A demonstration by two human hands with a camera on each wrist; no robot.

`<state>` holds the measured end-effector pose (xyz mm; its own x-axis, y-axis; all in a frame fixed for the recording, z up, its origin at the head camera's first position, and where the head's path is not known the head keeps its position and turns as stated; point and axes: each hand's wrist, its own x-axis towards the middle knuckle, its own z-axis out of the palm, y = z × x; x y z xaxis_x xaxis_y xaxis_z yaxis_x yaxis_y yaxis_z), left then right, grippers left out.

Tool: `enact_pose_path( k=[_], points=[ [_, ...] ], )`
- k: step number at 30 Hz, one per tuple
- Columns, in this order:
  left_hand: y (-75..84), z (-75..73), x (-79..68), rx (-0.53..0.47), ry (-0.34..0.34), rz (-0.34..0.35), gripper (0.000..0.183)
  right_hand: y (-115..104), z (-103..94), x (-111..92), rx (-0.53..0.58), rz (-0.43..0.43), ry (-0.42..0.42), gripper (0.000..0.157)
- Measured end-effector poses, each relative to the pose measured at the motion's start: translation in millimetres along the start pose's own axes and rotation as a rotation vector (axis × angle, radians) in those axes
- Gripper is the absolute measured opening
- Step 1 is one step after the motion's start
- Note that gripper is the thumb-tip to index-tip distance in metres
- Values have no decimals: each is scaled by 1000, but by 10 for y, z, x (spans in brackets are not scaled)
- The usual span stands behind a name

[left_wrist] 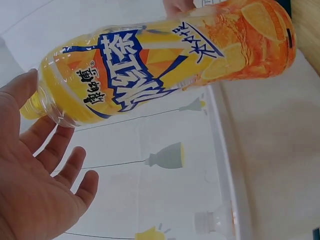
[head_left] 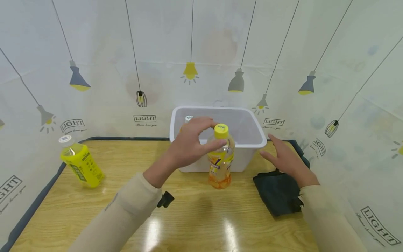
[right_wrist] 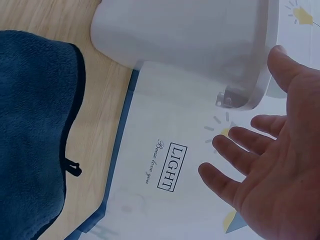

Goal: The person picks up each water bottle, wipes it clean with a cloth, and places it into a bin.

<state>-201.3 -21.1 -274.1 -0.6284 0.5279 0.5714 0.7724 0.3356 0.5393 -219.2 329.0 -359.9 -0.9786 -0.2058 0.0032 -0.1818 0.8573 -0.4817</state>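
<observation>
My left hand (head_left: 189,145) pinches an iced tea bottle (head_left: 220,164) near its neck, between thumb and fingers. The bottle has a yellow cap and a yellow-orange label, and stands upright in front of a white plastic bin (head_left: 252,154). In the left wrist view, thumb and index finger lie on either side of the iced tea bottle (left_wrist: 145,65) below its cap, the other fingers loose. My right hand (head_left: 283,159) is held with fingers spread near the bin's right corner, holding nothing. A second bottle with a white cap (head_left: 189,118) is inside the bin, mostly hidden behind my left hand.
A bright yellow bottle (head_left: 82,164) with a white cap stands on the left of the wooden table (head_left: 132,154). Below my right hand lies a folded dark blue towel (head_left: 278,194). Lamp-printed cloth walls (head_left: 110,80) enclose the table at the back and sides.
</observation>
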Motion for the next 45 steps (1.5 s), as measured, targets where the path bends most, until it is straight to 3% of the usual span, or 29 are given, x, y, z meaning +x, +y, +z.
enact_pose_path(
  k=[6, 11, 19, 25, 29, 34, 41, 45],
  points=[
    [50, -94, 169, -25, 49, 24, 26, -50, 21, 117, 30, -78, 24, 76],
    [88, -184, 295, -31, 75, -33, 28, -69, 54, 184, 87, -160, 34, 63],
    [86, -262, 442, -13, 136, -126, 37, -94, 82, 236, 90, -139, 21, 66],
    [59, -248, 531, -61, 216, -181, 41, -125, 54, 225, 28, -56, 10, 75],
    [19, -227, 597, -63, 271, -216, 44, -151, 32, 217, 24, -36, 4, 77],
    [-78, -154, 672, -40, 324, -195, 43, -153, 27, 216, 41, -40, 13, 75],
    [-229, 38, 713, 59, 328, -161, 44, -120, 51, 232, 59, -50, 47, 74],
    [-326, 149, 726, 118, 318, -177, 43, -122, 49, 224, 50, -47, 48, 75]
  ],
)
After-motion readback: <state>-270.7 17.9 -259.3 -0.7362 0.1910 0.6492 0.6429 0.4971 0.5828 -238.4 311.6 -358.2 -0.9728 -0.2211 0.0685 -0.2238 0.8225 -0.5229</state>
